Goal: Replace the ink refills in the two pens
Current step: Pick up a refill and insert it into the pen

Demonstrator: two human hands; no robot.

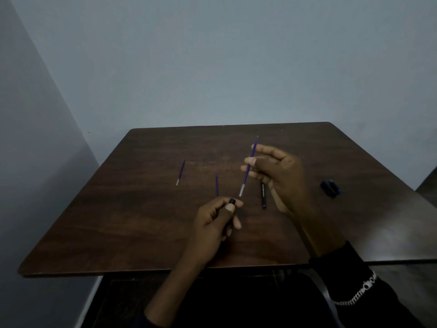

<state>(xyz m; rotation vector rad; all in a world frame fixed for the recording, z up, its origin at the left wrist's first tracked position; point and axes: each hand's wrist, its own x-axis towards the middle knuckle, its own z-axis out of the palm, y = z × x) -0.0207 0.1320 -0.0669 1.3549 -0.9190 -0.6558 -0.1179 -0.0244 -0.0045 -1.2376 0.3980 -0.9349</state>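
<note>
My right hand [276,176] pinches a thin blue ink refill [248,170] above the table, its pale end pointing down toward my left hand. My left hand [217,221] grips a black pen barrel [232,201], whose open end shows just above the thumb. A second black pen barrel [263,195] lies on the table under my right hand. Two more blue refills lie on the wood: one [180,172] at the left, another [216,185] just beyond my left hand.
The dark wooden table [118,221] stands against a pale wall. Small blue and black pen parts [330,187] lie near the right edge. A chain bracelet [357,292] hangs on my right sleeve.
</note>
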